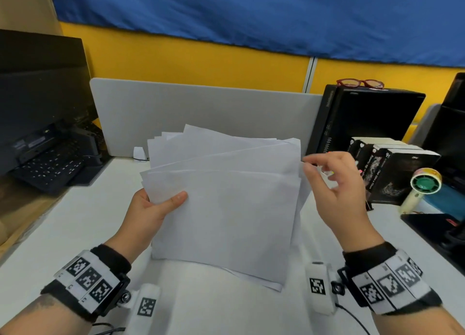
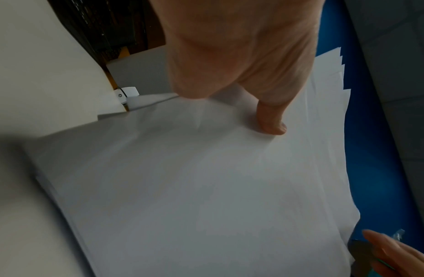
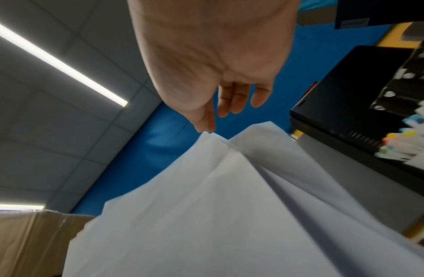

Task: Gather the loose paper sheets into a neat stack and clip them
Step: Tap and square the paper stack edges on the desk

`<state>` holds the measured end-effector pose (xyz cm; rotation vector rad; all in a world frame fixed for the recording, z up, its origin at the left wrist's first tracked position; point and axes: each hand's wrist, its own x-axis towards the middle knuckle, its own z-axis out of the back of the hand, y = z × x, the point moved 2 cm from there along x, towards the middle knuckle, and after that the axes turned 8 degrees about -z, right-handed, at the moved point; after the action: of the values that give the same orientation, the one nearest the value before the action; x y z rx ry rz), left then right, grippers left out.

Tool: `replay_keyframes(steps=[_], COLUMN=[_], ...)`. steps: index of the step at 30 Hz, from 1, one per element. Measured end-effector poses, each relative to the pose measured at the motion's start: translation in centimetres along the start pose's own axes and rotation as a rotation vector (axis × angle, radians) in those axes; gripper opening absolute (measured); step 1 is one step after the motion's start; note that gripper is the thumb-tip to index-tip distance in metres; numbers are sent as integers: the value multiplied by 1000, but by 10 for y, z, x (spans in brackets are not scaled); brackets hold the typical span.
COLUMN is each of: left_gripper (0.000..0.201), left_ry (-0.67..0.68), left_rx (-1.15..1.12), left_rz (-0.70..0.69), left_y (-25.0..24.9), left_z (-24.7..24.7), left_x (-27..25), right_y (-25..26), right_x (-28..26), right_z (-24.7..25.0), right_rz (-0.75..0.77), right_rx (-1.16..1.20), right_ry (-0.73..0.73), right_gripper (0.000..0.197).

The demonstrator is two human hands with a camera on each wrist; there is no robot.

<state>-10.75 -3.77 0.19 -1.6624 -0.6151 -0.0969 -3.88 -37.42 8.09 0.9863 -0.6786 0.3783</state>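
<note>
Several white paper sheets (image 1: 226, 209) are lifted off the white desk (image 1: 75, 234), fanned out unevenly with their far edges staggered. My left hand (image 1: 173, 201) grips the sheets at their left edge, thumb on top and fingers hidden underneath. In the left wrist view the thumb (image 2: 272, 121) presses on the top sheet (image 2: 206, 187). My right hand (image 1: 308, 166) hovers at the sheets' upper right corner with loosely curled fingers. In the right wrist view its thumb and index fingertips (image 3: 206, 129) meet the corner tip of the sheets (image 3: 206, 215) without a clear hold.
A black keyboard (image 1: 50, 163) and monitor (image 1: 37, 95) stand at the left. A grey divider panel (image 1: 201, 108) runs behind the sheets. At the right are a black box (image 1: 364, 121) with red glasses (image 1: 359, 83) on it, small dark boxes (image 1: 392, 163) and a handheld fan (image 1: 425, 183).
</note>
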Motion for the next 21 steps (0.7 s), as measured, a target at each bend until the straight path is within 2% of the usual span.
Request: replay_keyframes(steps=[2, 5, 7, 9, 11, 15, 18, 21], left_gripper=[93, 94, 91, 88, 83, 76, 49, 51], left_ry=[4, 29, 41, 44, 40, 27, 23, 19], left_rx=[-8, -1, -6, -10, -15, -52, -70, -45], left_rz=[-5, -8, -12, -24, -31, -34, -22, -15], left_y=[2, 4, 3, 4, 6, 6, 5, 7], left_z=[1, 4, 4, 4, 5, 5, 3, 3], left_x=[1, 1, 0, -1, 0, -1, -2, -1], right_y=[6, 18, 23, 24, 25, 29, 34, 34], right_x=[15, 31, 40, 45, 45, 42, 39, 41], right_z=[-8, -19, -18, -16, -18, -15, -11, -7], right_rz=[-124, -203, -216, -268, -292, -159, -13, 46], right_rx=[-45, 58, 173, 147, 64, 188, 265, 290], right_ry=[94, 214, 191, 210, 289, 148, 11, -24], right_gripper=[15, 4, 14, 32, 32, 18, 6, 4])
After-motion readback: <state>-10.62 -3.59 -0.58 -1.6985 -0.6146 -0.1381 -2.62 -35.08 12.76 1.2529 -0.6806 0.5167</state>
